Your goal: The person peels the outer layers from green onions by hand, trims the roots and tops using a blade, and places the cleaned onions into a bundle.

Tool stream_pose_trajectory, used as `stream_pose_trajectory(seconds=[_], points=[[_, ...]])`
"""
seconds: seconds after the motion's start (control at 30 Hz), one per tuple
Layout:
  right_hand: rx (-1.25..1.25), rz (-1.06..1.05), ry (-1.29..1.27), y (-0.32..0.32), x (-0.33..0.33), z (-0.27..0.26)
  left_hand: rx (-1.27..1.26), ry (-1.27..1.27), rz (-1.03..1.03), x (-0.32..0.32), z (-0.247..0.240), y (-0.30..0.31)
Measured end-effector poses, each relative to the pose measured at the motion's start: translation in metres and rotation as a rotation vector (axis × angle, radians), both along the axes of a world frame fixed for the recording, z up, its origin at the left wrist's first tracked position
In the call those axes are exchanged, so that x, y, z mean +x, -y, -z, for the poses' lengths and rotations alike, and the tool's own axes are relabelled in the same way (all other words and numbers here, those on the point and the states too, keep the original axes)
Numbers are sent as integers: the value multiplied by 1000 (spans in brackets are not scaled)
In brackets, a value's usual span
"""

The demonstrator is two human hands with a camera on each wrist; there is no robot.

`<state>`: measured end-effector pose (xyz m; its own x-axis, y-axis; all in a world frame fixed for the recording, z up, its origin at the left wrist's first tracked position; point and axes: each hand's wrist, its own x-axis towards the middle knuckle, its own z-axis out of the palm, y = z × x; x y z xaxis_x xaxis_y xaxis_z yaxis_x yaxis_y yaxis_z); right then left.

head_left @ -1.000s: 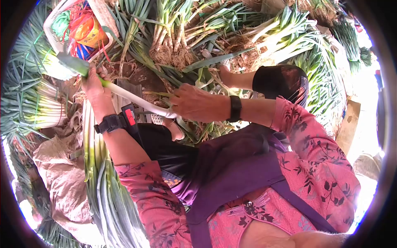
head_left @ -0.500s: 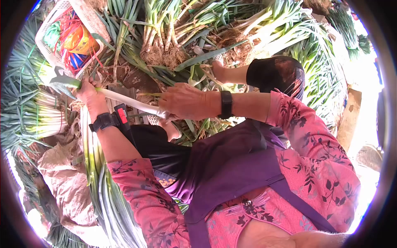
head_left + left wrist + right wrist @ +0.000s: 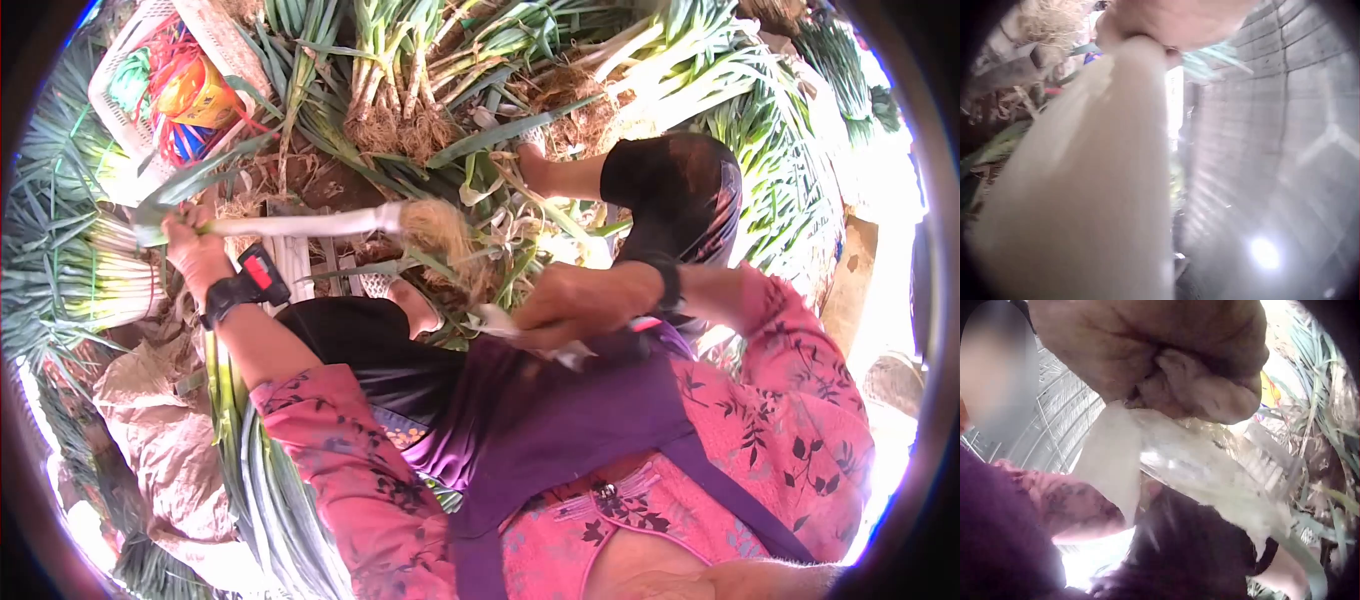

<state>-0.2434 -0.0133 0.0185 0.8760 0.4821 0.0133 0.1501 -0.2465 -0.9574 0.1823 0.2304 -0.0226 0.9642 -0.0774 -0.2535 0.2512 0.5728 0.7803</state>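
Observation:
In the head view, a leek (image 3: pixel 310 222) lies nearly level across the left, its pale shaft ending in shaggy roots (image 3: pixel 440 235). My left hand (image 3: pixel 197 255) grips it near the green leaves. The left wrist view has the white shaft (image 3: pixel 1097 169) up close, running into the curled fingers of my left hand (image 3: pixel 1175 22). Over the purple apron (image 3: pixel 560 400), apart from the leek, my right hand (image 3: pixel 590 305) pinches a strip of peeled leek skin (image 3: pixel 572 356). That thin, translucent skin (image 3: pixel 1204 469) hangs below my right hand (image 3: pixel 1147 344) in the right wrist view.
A white plastic basket (image 3: pixel 120 120) with coloured twine (image 3: pixel 190 90) stands at upper left. Rooted leeks (image 3: pixel 400 90) lie ahead, a bright leek pile (image 3: pixel 760 120) to the right. Tied bundles (image 3: pixel 110 260) and long leeks (image 3: pixel 260 470) lie on the left, beside a crumpled sack (image 3: pixel 160 430).
My right hand has moved from the leek's root end toward my body and right, with a strip of skin in it. The leek has swung level, and its roots now show.

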Motion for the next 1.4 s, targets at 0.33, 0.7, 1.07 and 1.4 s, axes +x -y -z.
stream_pose_trajectory(seconds=[0.33, 0.7, 1.07, 1.4], points=[[-614, 518, 200, 55, 52, 84, -212, 136, 53, -50, -29, 24], [-755, 10, -432, 6, 4, 164, -228, 293, 213, -55, -51, 13], [212, 538, -313, -48, 95, 33, -45, -58, 25, -108, -23, 98], [-168, 172, 860, -128, 266, -39, 113, 778, -563, -173, -169, -110]])
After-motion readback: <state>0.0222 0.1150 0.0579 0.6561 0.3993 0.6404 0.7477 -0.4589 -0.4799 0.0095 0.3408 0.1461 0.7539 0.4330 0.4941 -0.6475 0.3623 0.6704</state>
